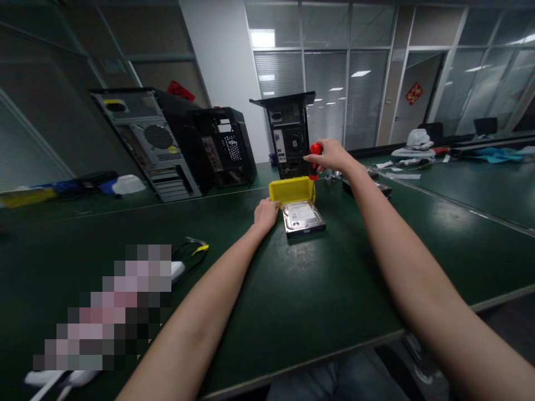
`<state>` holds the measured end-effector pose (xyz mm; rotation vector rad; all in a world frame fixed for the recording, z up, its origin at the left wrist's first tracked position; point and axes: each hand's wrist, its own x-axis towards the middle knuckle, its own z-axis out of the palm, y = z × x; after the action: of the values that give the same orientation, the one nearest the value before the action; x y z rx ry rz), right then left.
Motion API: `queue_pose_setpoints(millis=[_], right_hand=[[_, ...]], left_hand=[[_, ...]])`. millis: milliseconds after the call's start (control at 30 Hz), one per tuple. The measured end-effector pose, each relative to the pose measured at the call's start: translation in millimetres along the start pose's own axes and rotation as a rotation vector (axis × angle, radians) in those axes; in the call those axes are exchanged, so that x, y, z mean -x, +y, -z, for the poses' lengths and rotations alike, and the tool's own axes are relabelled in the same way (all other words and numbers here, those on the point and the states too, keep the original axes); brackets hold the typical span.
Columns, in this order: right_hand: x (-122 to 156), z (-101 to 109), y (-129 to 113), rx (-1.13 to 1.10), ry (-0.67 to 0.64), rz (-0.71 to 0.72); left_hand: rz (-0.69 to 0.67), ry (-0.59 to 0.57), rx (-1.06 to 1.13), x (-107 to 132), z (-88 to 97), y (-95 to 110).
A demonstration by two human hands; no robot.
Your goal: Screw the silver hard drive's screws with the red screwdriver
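Observation:
My right hand [328, 156] is closed around the red handle of a screwdriver [316, 149], which stands nearly upright. Its thin shaft points down at the right end of an open yellow plastic case [288, 190]; whether the tip touches anything is too small to tell. In front of the case a silver hard drive [301, 216] lies flat on the green table, label side up. My left hand [266, 214] rests at the left, its fingers curled at the lower left corner of the yellow case, close beside the drive. Its fingertips are partly hidden.
Computer towers [167, 145] stand at the back left, and another tower [290, 136] is behind the case. Dark drive-like parts [378, 189] lie beyond my right forearm. A power strip [178, 271] with cables lies at the left. White tools and scraps [413, 153] sit far right.

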<state>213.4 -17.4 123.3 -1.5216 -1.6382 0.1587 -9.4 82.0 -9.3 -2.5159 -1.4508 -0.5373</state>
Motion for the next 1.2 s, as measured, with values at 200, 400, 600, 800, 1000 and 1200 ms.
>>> queue_pose_setpoints(millis=[200,400,600,800,1000,1200], right_hand=[[0,0,0,-0.007,-0.007,0.001],[2,2,-2,-0.014,-0.001,0.009],[3,4,-4,-0.021,-0.005,0.002],[3,11,-6,-0.004,0.033,0.018],[3,22,-3,0.011,0.133,0.005],[8,37,0,0.013,0.234,-0.027]], left_hand=[[-0.020,0.003,0.040,-1,-1.1,-3],[-0.012,0.035,0.091,0,0.8,-4],[0.051,0.079,0.119,-1,3.0,-3],[0.073,0.144,0.130,4,9.3,1],[0.135,0.377,0.158,13,26.3,19],[-0.142,0.361,0.236,20,54.0,51]])
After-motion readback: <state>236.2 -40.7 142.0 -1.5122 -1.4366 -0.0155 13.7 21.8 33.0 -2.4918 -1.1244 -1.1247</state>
